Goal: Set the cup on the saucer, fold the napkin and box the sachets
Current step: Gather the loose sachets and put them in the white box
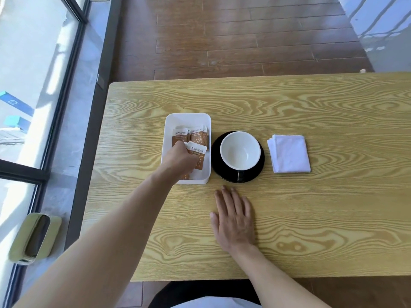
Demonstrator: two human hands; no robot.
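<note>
the sachets (193,142), brown and white packets, lie jumbled inside the white rectangular box (187,118) at the left of the group on the wood-grain surface (311,218). my left hand (181,157) is down inside the box, the arm stretched forward and slightly rightward from the lower left, wrist over the box's near wall. the fingers are curled under and pinched together on one sachet (196,150), which stands tilted above the others, its white printed end showing just past the knuckles. from here i can't see the fingertips themselves, only the back of the hand and the packet sticking out of it.

just right of the box sits the black saucer (259,168), its rim near the box's right wall; i can't tell whether they touch. the white cup (240,150) stands upright on the saucer, empty, set a little toward the far side, with a dark handle-like piece showing at the near rim. right of that, apart from the saucer, the white napkin (289,154) lies folded into a rough square, the layered edges fanned at its left side.

my right hand (233,221) lies flat, palm down, on the surface in front of the saucer, fingers spread apart and pointing away from me, holding nothing. its fingertips stop short of the saucer's near rim. the forearm runs back toward the lower right edge.
</note>
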